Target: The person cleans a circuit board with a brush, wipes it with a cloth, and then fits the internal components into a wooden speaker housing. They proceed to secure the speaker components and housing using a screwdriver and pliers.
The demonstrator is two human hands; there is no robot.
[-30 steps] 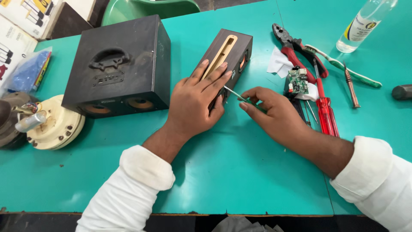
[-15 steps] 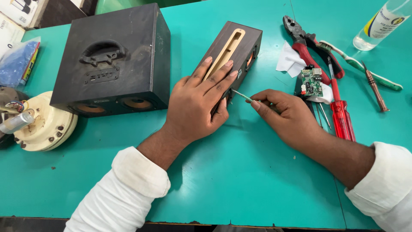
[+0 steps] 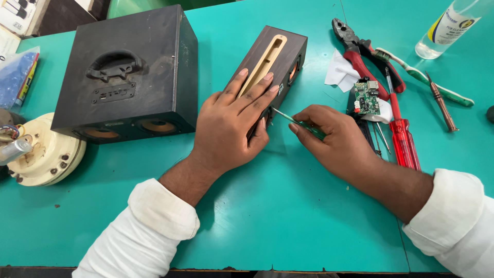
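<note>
Big black speaker [image 3: 128, 77] blocks left; near table edge [image 3: 288, 226] free.

table [image 3: 288, 226] teal | small speaker [image 3: 288, 49] dark brown, tan slot | screwdriver [image 3: 404, 141] red
</note>
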